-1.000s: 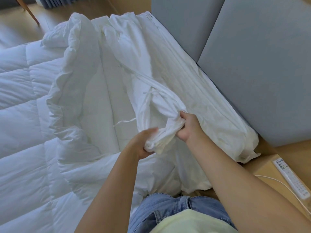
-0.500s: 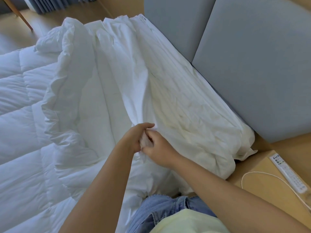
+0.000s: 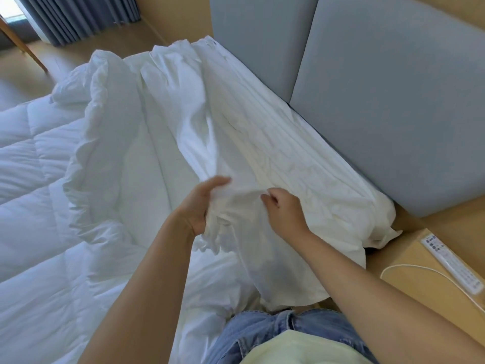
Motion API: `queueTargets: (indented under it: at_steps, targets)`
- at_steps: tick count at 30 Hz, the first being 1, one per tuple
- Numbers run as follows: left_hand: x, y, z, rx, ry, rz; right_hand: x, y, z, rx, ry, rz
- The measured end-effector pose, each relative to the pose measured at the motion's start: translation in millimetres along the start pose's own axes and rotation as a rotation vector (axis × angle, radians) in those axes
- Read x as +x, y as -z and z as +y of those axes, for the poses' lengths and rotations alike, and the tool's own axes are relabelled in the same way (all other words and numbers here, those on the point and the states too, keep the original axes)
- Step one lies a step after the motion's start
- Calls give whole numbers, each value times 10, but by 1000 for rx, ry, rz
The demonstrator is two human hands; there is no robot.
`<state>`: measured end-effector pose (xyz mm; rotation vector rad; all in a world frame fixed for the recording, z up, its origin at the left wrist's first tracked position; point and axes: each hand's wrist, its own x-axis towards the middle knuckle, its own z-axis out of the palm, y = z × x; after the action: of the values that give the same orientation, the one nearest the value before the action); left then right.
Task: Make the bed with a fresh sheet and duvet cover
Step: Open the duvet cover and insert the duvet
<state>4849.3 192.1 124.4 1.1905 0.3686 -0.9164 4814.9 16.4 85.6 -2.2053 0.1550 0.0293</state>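
Change noted: the hands, joined half a second ago, are now apart, with a span of cloth drawn between them.

Left hand (image 3: 200, 206): fingers curled under a gathered bunch of the white cover (image 3: 275, 143), thumb raised above it; firm grip. Right hand (image 3: 284, 210): fingers curled down into the same cover, pinching a fold; slightly blurred.

The cover hangs below both hands towards the person's jeans (image 3: 275, 332) and runs on beyond them along the grey headboard (image 3: 393, 114).

Left of the left hand lies the quilted duvet (image 3: 39, 158), its ruffled edge against the cover. Right of the right hand, a bedside table (image 3: 420, 298) carries a remote (image 3: 454, 266) and a white cable (image 3: 409, 266). Far beyond the left hand hangs a curtain (image 3: 78, 17).
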Motion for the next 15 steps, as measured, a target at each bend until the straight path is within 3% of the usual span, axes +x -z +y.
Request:
queueTargets:
  at_steps: [2, 4, 6, 9, 11, 15]
  targets:
    - [8, -27, -154, 545, 188, 69, -1, 82, -40, 69, 45, 131]
    - [28, -87, -277, 791, 235, 96, 8, 131, -102, 80, 87, 129]
    - [47, -141, -295, 630, 45, 160, 30, 173, -132, 101, 68, 106]
    - [62, -186, -174, 135, -155, 303, 88, 216, -65, 40, -33, -1]
    - [85, -215, -178, 30, -64, 274, 68, 233, -42, 20, -39, -46]
    - [27, -252, -277, 279, 191, 66, 55, 282, -219, 133, 31, 21]
